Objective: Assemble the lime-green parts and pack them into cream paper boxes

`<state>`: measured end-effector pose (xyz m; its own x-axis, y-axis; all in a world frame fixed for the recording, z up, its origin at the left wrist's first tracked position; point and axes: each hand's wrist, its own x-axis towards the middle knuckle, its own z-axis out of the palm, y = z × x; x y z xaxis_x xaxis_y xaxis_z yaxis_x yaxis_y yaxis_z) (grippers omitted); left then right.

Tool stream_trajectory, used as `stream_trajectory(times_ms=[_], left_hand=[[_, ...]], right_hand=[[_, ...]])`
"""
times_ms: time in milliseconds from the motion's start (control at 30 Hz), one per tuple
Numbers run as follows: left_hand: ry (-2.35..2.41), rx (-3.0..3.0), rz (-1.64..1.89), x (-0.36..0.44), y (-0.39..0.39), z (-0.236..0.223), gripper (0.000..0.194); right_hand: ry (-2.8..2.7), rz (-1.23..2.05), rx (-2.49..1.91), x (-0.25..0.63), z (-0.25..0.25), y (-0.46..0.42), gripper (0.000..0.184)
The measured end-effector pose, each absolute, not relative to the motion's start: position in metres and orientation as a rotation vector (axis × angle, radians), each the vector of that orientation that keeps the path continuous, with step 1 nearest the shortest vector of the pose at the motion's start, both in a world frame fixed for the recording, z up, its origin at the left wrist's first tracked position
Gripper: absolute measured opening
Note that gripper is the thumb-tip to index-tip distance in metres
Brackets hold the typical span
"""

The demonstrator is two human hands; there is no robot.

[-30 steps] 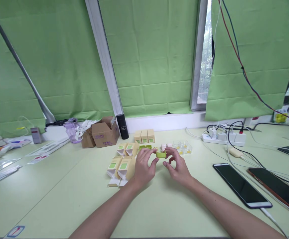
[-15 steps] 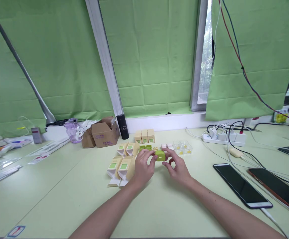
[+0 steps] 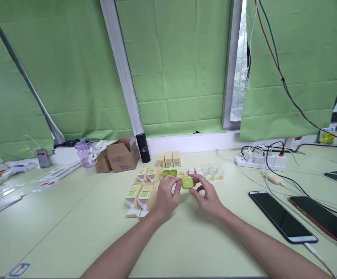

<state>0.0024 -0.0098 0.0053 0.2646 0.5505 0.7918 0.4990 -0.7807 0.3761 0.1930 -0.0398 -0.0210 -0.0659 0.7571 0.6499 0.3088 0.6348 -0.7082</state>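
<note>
**Small glossy lime-green rounded-square case (image 3: 187, 183) gripped between the bare left hand (image 3: 167, 195) and the bare right hand (image 3: 207, 195)**

Head view: I see the case held up between the two sets of fingertips, above the pale green table (image 3: 98, 232), its broad face with a small pale mark turned toward my camera. The left fingers and thumb are closed on its left edge. The right fingers meet its upper right side, and the right thumb comes in at its lower right corner, so both hands have a grip on it.

Just beyond the left fingertips I make out small green open-topped pieces (image 3: 169, 173). Past the case, between the two hands, are tiny yellow pieces (image 3: 181, 174) and pale pinkish-white blocks (image 3: 195, 170). Beyond the right fingers sits a clear plastic tray (image 3: 221, 172) with round yellow spots.

Left of the left fingers I have four open tan cardboard boxes (image 3: 147, 193) with green labels; the nearer two show white flaps. Farther past those fingers stand three tan boxes (image 3: 168, 159) in a row, a black upright cylinder (image 3: 143, 148) and an open brown carton (image 3: 124, 158).

Well to the right of the right fingers lie a white power strip (image 3: 261, 162) and a dark-screened phone with a white border (image 3: 282, 216), a cable at its near end.
</note>
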Motion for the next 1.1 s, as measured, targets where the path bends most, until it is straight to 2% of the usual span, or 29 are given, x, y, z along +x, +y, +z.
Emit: stream_trajectory(times_ms=[167, 633, 933, 1100], left_hand=[[0.939, 2.507, 1.496, 0.001, -0.0107, 0.0055, 0.02], [0.982, 2.523, 1.418, 0.0005, -0.009, 0.0039, 0.001], [0.889, 2.629, 1.421, 0.0015, -0.0104, 0.0021, 0.048], [0.813, 2.706, 1.292, 0.0022, -0.0144, 0.0049, 0.056]], right_hand=[[-1.581, 0.589, -0.831, 0.1941, -0.0215, -0.0385, 0.034], [-1.365, 1.038, -0.638, 0.1952, -0.0183, -0.0333, 0.043], [-1.292, 1.159, -0.685, 0.1944, -0.0164, -0.0337, 0.05], [-1.295, 1.155, -0.733, 0.1918, -0.0197, -0.0312, 0.052]])
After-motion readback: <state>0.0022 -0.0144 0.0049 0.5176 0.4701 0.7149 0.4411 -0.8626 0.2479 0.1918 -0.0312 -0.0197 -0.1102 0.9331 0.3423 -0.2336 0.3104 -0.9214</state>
